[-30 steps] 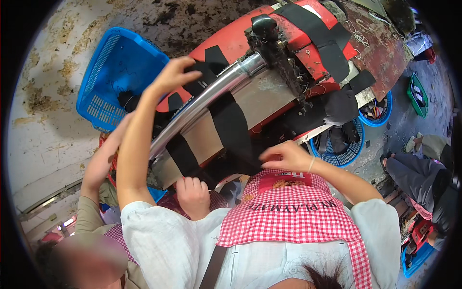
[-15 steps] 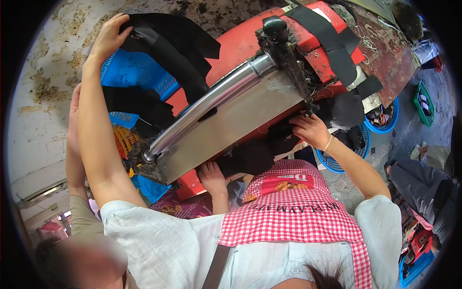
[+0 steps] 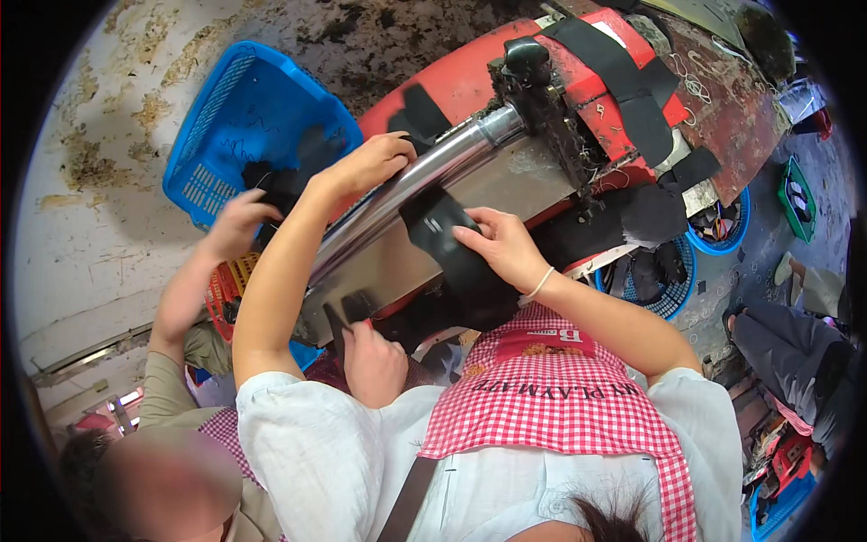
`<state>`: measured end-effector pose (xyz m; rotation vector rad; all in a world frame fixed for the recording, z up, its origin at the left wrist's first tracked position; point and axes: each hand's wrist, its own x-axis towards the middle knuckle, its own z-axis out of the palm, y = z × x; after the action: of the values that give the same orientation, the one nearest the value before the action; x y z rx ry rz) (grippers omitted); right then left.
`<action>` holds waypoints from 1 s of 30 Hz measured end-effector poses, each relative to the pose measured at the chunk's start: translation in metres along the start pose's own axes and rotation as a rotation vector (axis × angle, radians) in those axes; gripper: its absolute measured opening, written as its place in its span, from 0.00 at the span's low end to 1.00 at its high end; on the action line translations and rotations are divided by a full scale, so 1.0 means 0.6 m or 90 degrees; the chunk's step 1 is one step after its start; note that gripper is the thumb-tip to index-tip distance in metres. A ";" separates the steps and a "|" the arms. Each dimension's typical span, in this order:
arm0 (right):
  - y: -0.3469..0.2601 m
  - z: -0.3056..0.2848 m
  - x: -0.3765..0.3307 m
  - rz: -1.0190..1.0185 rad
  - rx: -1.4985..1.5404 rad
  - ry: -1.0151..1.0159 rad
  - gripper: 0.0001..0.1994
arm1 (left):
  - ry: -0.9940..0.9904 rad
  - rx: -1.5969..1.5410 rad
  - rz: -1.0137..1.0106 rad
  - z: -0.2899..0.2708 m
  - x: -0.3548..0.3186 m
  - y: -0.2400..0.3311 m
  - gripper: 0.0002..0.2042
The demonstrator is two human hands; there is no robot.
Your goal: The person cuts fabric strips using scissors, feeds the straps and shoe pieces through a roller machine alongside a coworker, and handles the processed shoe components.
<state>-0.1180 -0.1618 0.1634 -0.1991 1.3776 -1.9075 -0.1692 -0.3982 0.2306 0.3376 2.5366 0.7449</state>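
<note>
My right hand [image 3: 501, 248] is closed on a black sheet piece [image 3: 438, 230], thumb on top, holding its raised end over the metal plate [image 3: 537, 172]. Across the chrome roller [image 3: 433, 163], my left hand [image 3: 375, 163] has its fingers curled at the far side, pinching dark material. A blurred black piece [image 3: 420, 113] lies just beyond it on the red machine body [image 3: 474, 72]. At the plate's near left end, a co-worker's hand [image 3: 375, 361] holds a small black piece [image 3: 334, 325]; the co-worker's other hand [image 3: 239, 221] is blurred beside the blue basket [image 3: 203, 135].
A dark machine head [image 3: 528, 72] stands at the roller's far end. Black pieces [image 3: 623, 81] drape over the red body at right. Blue round baskets [image 3: 673, 303] with dark scraps stand on the floor, near a green basket [image 3: 795, 194]. The co-worker sits close at my left.
My left hand has come from over the blue basket to the roller, bringing the large black piece away. My right hand moved left and lifted a black piece. The co-worker's hands shifted.
</note>
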 end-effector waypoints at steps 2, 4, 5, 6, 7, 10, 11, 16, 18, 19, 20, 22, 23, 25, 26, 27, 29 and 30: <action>0.010 0.000 -0.010 -0.079 -0.076 0.024 0.17 | 0.011 -0.073 -0.073 0.002 -0.003 -0.012 0.10; 0.017 -0.010 -0.038 -0.157 -0.154 0.050 0.17 | 0.033 -0.119 -0.120 0.008 -0.008 -0.033 0.12; 0.016 -0.034 -0.067 -0.083 -0.159 -0.087 0.16 | 0.057 -0.164 -0.169 0.009 -0.015 -0.043 0.14; 0.011 -0.063 -0.089 -0.007 -0.163 -0.221 0.16 | 0.050 -0.088 -0.101 -0.012 -0.018 -0.047 0.16; -0.004 -0.098 -0.100 0.052 -0.370 -0.297 0.16 | 0.095 -0.032 -0.078 -0.037 -0.015 -0.039 0.15; 0.041 -0.197 -0.096 -0.120 -0.871 -0.179 0.17 | 0.195 0.051 -0.017 -0.121 -0.033 -0.037 0.14; 0.056 -0.214 -0.079 -0.119 -0.871 -0.177 0.17 | 0.198 0.084 0.005 -0.145 -0.030 -0.035 0.15; 0.064 -0.246 -0.015 -0.433 -1.048 -0.173 0.18 | 0.267 0.248 0.033 -0.245 -0.025 -0.034 0.16; 0.065 -0.239 -0.018 -0.428 -1.050 -0.184 0.18 | 0.281 0.338 -0.022 -0.285 -0.056 -0.027 0.17; 0.066 -0.239 -0.021 -0.409 -1.061 -0.190 0.19 | 0.325 0.387 0.024 -0.299 -0.065 -0.033 0.17; 0.071 -0.248 -0.023 -0.408 -1.062 -0.187 0.19 | 0.341 0.444 0.010 -0.314 -0.068 -0.034 0.16; 0.074 -0.255 -0.025 -0.556 -1.043 -0.157 0.17 | 0.384 0.544 0.025 -0.337 -0.070 -0.037 0.15; 0.064 -0.256 -0.028 -0.558 -1.044 -0.158 0.17 | 0.386 0.545 0.023 -0.346 -0.071 -0.039 0.15; 0.027 -0.257 -0.042 -0.641 -1.032 -0.171 0.13 | 0.469 0.708 -0.012 -0.359 -0.072 -0.043 0.14; 0.016 -0.255 -0.045 -0.643 -1.032 -0.171 0.13 | 0.470 0.709 -0.013 -0.359 -0.072 -0.044 0.14; 0.006 -0.252 -0.048 -0.555 -1.017 -0.228 0.11 | 0.479 0.694 0.006 -0.356 -0.070 -0.046 0.14; -0.021 -0.237 -0.057 -0.471 -0.998 -0.287 0.10 | 0.496 0.664 0.040 -0.338 -0.064 -0.048 0.13; -0.038 -0.221 -0.064 -0.477 -0.909 -0.310 0.09 | 0.504 0.651 0.054 -0.324 -0.062 -0.050 0.13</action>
<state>-0.1720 -0.0351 0.1406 -1.9009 2.1750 -0.7984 -0.2380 -0.5225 0.3719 0.5408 3.4930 -0.6242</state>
